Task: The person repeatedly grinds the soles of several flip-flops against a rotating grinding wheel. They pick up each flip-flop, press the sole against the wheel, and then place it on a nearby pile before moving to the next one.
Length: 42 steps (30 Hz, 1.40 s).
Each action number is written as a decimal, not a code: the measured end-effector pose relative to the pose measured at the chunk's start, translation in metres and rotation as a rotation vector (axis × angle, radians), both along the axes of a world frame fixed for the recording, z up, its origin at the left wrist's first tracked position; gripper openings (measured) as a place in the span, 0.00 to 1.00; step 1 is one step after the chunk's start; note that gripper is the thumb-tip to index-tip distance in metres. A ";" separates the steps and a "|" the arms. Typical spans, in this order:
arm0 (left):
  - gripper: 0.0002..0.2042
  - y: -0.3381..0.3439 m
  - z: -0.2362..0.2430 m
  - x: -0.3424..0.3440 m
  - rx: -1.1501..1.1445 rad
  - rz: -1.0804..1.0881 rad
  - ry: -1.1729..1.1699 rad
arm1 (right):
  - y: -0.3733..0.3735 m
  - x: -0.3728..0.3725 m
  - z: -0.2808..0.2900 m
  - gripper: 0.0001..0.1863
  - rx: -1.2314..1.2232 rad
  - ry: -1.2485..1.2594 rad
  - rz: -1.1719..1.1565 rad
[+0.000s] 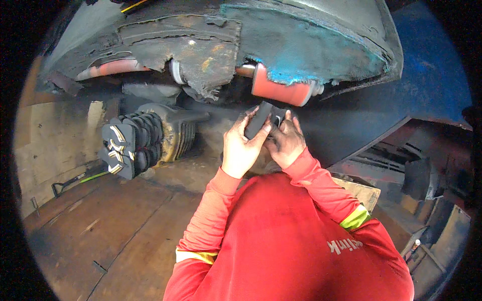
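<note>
Both hands grip a dark grey flip-flop (258, 121), seen nearly edge-on, so only part of its sole and a bit of its strap show. My left hand (239, 149) wraps its left side, thumb along the sole's edge. From the right, my right hand (288, 141) closes round it, its fingers dusted dark. Just beyond the fingertips is a red sanding roller (281, 91), its surface blurred, under the ragged edge of a dusty hood (306, 45). A narrow gap seems to lie between flip-flop and roller.
To the left, several dark flip-flops with striped straps (119, 145) hang stacked beside a yellowish, dust-covered rack (175, 133). Another red roller (113, 68) shows under the hood's left side. A blue panel (422, 65) stands at right, and brown boards (100, 236) cover the floor.
</note>
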State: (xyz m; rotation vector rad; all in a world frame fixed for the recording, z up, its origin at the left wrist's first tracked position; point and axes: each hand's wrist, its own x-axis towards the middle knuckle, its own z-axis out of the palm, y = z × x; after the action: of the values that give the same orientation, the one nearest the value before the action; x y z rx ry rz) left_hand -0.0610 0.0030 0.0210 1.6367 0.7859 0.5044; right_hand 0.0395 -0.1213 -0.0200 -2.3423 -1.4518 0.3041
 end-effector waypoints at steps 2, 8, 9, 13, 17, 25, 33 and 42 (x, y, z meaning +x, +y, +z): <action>0.21 0.002 0.003 -0.004 0.080 -0.012 0.030 | 0.002 -0.001 -0.004 0.25 0.056 0.019 -0.017; 0.18 0.004 0.007 0.005 0.239 -0.036 0.055 | 0.010 -0.003 -0.015 0.25 0.123 0.096 -0.105; 0.17 0.006 0.007 0.007 0.297 -0.061 0.112 | 0.010 -0.005 -0.018 0.26 0.087 0.125 -0.126; 0.14 0.012 0.011 0.012 0.550 -0.111 0.232 | 0.008 -0.013 -0.025 0.31 0.168 0.226 -0.099; 0.12 0.014 0.017 0.014 0.670 -0.161 0.254 | 0.006 -0.015 -0.017 0.27 0.337 0.308 -0.089; 0.23 0.014 -0.005 0.035 0.691 -0.131 0.343 | -0.001 0.003 0.002 0.41 0.050 0.795 -0.201; 0.14 -0.002 -0.004 0.013 0.491 -0.080 0.186 | -0.015 0.007 -0.012 0.36 0.099 0.253 -0.052; 0.17 0.004 0.017 0.018 0.478 -0.094 0.112 | -0.001 -0.001 -0.014 0.26 0.126 0.134 -0.082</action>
State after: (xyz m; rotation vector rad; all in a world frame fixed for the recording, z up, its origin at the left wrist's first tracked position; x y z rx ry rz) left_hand -0.0429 0.0069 0.0381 2.1490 0.6989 0.5656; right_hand 0.0388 -0.1225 -0.0344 -2.2292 -1.2717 0.3305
